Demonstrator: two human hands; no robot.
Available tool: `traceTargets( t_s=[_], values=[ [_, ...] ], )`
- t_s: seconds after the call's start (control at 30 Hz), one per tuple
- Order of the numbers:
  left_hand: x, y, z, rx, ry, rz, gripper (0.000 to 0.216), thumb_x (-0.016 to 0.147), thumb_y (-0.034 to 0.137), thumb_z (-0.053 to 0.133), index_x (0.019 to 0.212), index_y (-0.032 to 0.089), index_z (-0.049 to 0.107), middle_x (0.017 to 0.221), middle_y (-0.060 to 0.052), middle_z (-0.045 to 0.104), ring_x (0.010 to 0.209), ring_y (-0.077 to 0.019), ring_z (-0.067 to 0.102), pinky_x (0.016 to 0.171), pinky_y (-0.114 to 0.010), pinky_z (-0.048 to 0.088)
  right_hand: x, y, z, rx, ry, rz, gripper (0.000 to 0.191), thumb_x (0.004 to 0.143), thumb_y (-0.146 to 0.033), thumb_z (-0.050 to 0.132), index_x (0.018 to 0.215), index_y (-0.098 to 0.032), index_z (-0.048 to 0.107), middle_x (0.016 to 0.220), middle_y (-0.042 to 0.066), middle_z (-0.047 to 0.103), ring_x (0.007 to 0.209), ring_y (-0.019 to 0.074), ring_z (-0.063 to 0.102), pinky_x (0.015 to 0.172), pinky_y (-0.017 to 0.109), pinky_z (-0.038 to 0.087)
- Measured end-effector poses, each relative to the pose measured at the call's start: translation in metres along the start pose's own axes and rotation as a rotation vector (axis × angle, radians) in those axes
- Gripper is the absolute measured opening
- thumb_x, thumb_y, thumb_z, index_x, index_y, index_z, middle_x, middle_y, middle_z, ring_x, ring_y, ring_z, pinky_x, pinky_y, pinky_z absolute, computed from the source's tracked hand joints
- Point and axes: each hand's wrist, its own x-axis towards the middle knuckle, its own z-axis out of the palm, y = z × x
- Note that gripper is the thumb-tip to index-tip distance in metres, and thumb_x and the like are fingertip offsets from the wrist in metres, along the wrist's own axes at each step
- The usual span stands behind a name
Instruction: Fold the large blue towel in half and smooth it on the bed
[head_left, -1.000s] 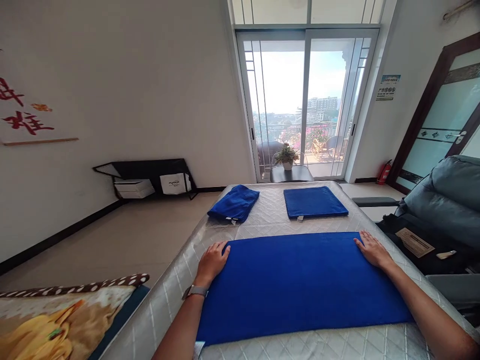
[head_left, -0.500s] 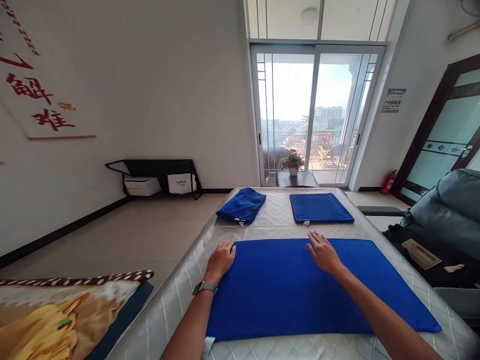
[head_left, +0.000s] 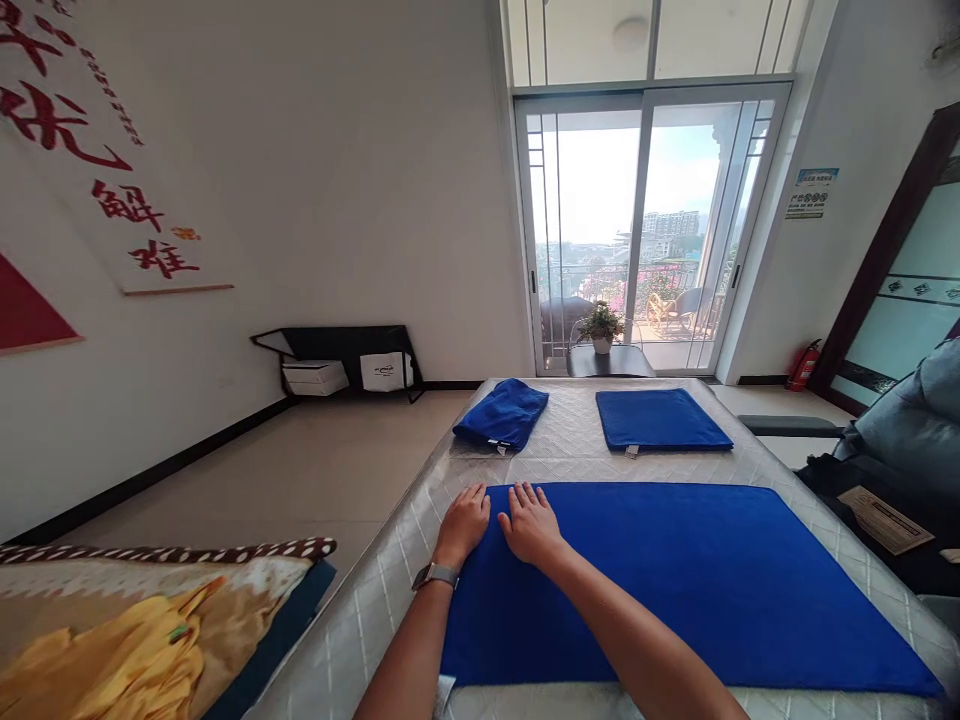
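Observation:
A large blue cloth lies spread flat on a white quilted mattress. My left hand rests on the cloth's far left corner, fingers stretched forward, with a watch on the wrist. Just to its right, my right hand lies flat on the cloth near its far edge, palm down and fingers a little apart. Beyond them, a loosely folded blue cloth is at the left and a neatly folded blue cloth at the right, each with a small white tag.
At the lower left lies a yellow garment on patterned bedding. A dark armchair stands at the right. Behind the mattress are a chair with a potted plant and a glass sliding door. A low black rack stands by the wall.
My right hand has slid left across the blue cloth, close to my left hand. The left hand stays at the far left corner. The view has turned slightly left.

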Motion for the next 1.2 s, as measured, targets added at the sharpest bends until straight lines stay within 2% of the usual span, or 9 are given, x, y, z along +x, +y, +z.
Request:
traceTargets(
  t_s=[0.13,0.27,0.4,0.6,0.9,1.2],
  values=[
    [0.001,-0.010,0.010,-0.005,-0.042,0.052,0.044,0.097,0.021,0.036,0.134,0.011,0.059,0.139,-0.017,0.059,0.136,-0.0253,0.047,0.115,-0.044,0.034,0.009,-0.013,0.018,0.033,0.023,-0.047,0.063,0.101,-0.048,0.023,0.154,-0.014,0.031,0.161,0.011,0.025,0.150,0.0252,0.016,0.121,0.049,0.015],
    [0.000,-0.013,0.012,0.004,-0.056,0.057,0.045,0.098,0.019,0.033,0.135,0.010,0.057,0.141,-0.018,0.056,0.139,-0.0253,0.044,0.115,-0.046,0.033,0.009,-0.012,0.027,0.038,-0.001,-0.043,0.067,0.102,-0.050,0.016,0.153,-0.009,0.031,0.160,0.014,0.026,0.150,0.0252,0.017,0.121,0.047,0.013],
    [-0.001,-0.010,0.009,0.022,-0.058,0.064,0.044,0.098,0.018,0.036,0.134,0.009,0.058,0.139,-0.019,0.058,0.138,-0.0268,0.045,0.115,-0.046,0.033,0.007,-0.006,0.025,0.028,-0.010,-0.047,0.070,0.101,-0.051,0.017,0.153,-0.007,0.030,0.160,0.014,0.026,0.150,0.0250,0.017,0.122,0.046,0.010],
    [0.000,-0.003,0.006,0.020,-0.038,0.002,0.045,0.099,0.023,0.036,0.136,0.008,0.057,0.142,-0.019,0.055,0.136,-0.0266,0.048,0.115,-0.043,0.034,-0.005,0.015,0.009,0.007,-0.038,0.022,0.070,0.100,-0.052,0.020,0.155,-0.009,0.026,0.162,0.013,0.020,0.151,0.0260,0.013,0.122,0.049,0.009],
    [0.001,-0.003,0.005,-0.007,-0.056,-0.023,0.047,0.099,0.025,0.033,0.136,0.009,0.057,0.143,-0.016,0.055,0.137,-0.0233,0.047,0.117,-0.040,0.031,-0.047,0.087,-0.027,-0.102,-0.054,0.178,0.072,0.100,-0.056,0.014,0.157,-0.013,0.023,0.163,0.009,0.018,0.151,0.0228,0.010,0.122,0.045,0.006],
    [0.001,-0.002,0.003,-0.022,-0.063,-0.051,0.048,0.099,0.028,0.032,0.135,0.009,0.058,0.143,-0.014,0.055,0.137,-0.0236,0.047,0.117,-0.040,0.031,-0.111,0.200,-0.086,-0.275,-0.008,0.451,0.076,0.098,-0.060,0.014,0.157,-0.013,0.021,0.164,0.008,0.018,0.151,0.0220,0.010,0.122,0.043,0.007]
  ],
)
